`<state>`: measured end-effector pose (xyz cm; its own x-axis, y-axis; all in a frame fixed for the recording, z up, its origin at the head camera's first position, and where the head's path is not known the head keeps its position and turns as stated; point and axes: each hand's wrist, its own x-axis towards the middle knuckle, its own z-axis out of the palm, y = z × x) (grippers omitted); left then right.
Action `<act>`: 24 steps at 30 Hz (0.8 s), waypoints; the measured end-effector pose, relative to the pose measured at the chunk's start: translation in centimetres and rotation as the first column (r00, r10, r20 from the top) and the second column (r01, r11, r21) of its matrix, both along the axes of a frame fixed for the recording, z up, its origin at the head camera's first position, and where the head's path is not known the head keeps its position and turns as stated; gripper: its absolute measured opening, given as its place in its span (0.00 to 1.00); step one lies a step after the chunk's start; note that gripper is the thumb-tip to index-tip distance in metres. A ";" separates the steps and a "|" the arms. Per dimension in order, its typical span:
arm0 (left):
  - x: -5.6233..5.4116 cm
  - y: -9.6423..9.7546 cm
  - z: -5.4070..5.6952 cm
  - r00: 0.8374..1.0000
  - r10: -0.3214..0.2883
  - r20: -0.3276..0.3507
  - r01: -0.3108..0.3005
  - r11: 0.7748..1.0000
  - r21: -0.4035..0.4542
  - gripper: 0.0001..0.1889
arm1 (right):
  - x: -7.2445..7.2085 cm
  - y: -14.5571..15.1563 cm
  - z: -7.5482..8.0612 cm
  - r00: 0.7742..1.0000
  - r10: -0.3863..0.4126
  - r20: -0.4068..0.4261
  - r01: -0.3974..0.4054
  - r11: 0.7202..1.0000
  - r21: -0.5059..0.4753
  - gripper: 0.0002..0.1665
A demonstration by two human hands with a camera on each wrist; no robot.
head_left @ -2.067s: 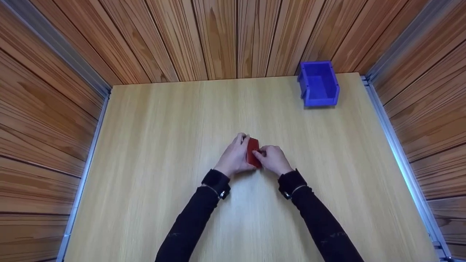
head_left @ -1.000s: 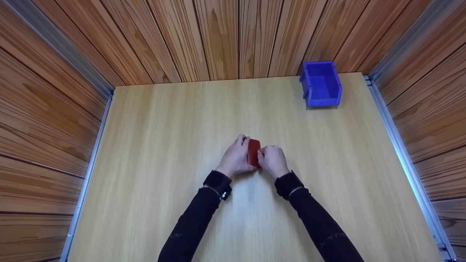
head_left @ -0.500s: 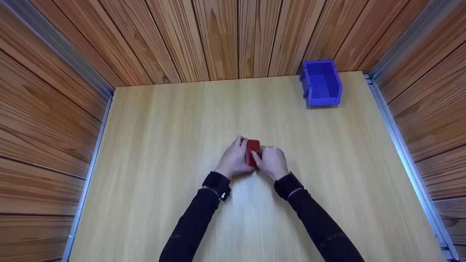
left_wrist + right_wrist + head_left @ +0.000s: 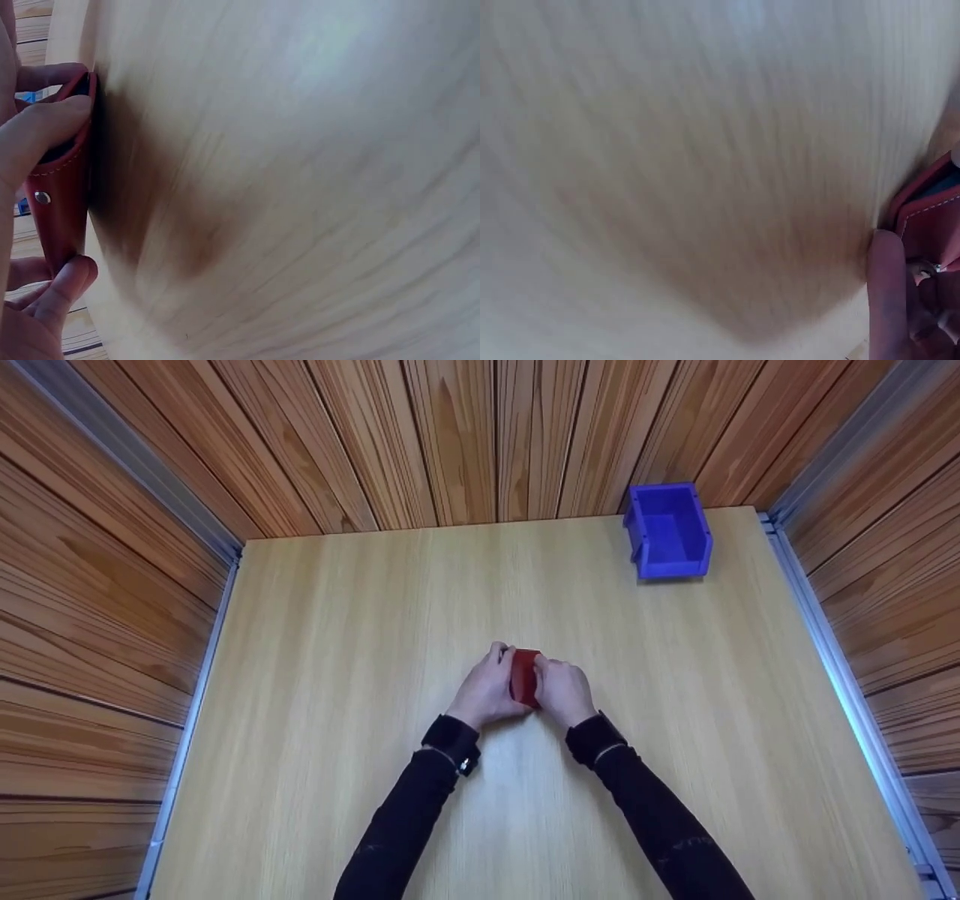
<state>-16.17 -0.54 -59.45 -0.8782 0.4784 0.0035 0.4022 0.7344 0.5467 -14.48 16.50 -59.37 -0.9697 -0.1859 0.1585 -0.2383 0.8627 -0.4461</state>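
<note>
Both hands hold a small red leather pouch (image 4: 524, 679) low over the middle of the table. It has pale stitching and a round metal snap stud (image 4: 43, 198), and its mouth stands partly spread, dark inside. In the head view my left hand (image 4: 484, 686) grips the pouch's left side. My right hand (image 4: 564, 688) pinches its right edge, fingers curled and partly hidden. A thumb (image 4: 56, 124) presses at the mouth's rim in the left wrist view, while other fingertips (image 4: 71, 285) hold the lower end. The right wrist view catches only part of the pouch (image 4: 934, 225) beside a finger.
A blue-purple open-fronted plastic bin (image 4: 670, 532) stands at the table's back right corner. The light wooden table (image 4: 360, 630) is bounded by wood-plank walls (image 4: 450, 442) at the back and sides, with metal rails (image 4: 847, 697) along the side edges.
My right thumb has shifted from the pouch's front face to its right edge, and the right hand has repeatedly changed its grip. The left hand stays on the pouch.
</note>
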 end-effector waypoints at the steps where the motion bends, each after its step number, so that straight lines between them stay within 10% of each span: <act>1: 0.0 -0.1 0.0 1.000 0.008 0.011 -0.008 1.000 0.001 0.56 | -0.1 0.3 0.1 0.999 -0.028 0.043 0.028 0.999 -0.016 0.08; 7: 0.2 -0.8 -0.4 0.990 0.070 0.124 -0.069 0.998 -0.009 0.56 | -0.6 2.6 0.1 0.961 -0.201 0.188 0.208 0.978 -0.022 0.09; 24: 1.3 -1.7 0.4 0.991 0.053 0.122 -0.040 0.993 -0.109 0.52 | -0.7 4.0 -0.1 0.977 -0.151 0.149 0.157 0.987 -0.025 0.10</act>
<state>-14.84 -2.25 -59.01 -0.8900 0.4286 -0.1557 0.2999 0.8074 0.5081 -15.19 20.54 -59.48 -0.9994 -0.0291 0.0170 -0.0337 0.8663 -0.4983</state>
